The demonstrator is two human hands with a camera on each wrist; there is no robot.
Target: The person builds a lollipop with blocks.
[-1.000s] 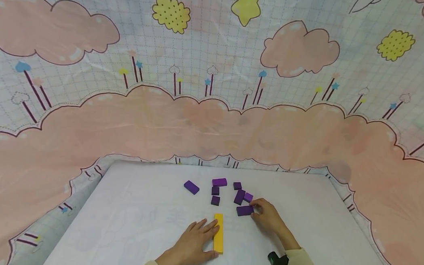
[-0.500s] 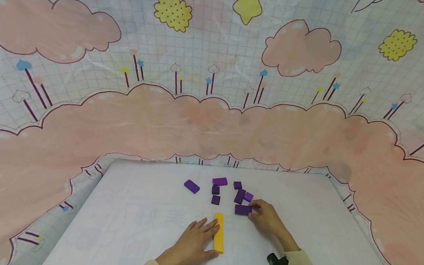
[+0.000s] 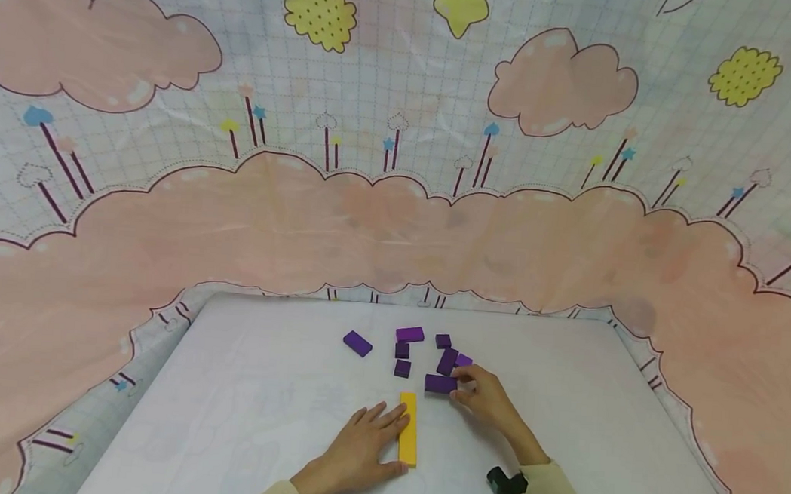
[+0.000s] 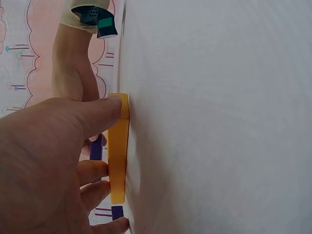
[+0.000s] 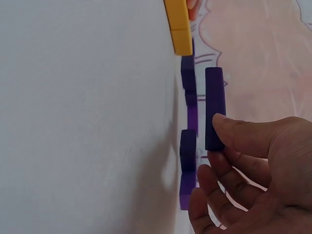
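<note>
My left hand lies over a long yellow block on the white table. Its index and middle fingers touch the block's top, and the thumb is at its near end. The left wrist view shows that thumb across the yellow end. My right hand pinches an oblong dark purple block by its right end. In the right wrist view this purple block is raised off the white surface, thumb on one face and fingers under its end. Close behind the right fingers stands a tilted purple block.
Farther back are two small purple cubes in a column below an oblong purple block. Another purple cube and a brighter purple block lie to the right. A purple oblong block lies apart on the left.
My right hand has moved left with the purple block, nearer to the far end of the yellow block. The left hand and yellow block keep their place.
</note>
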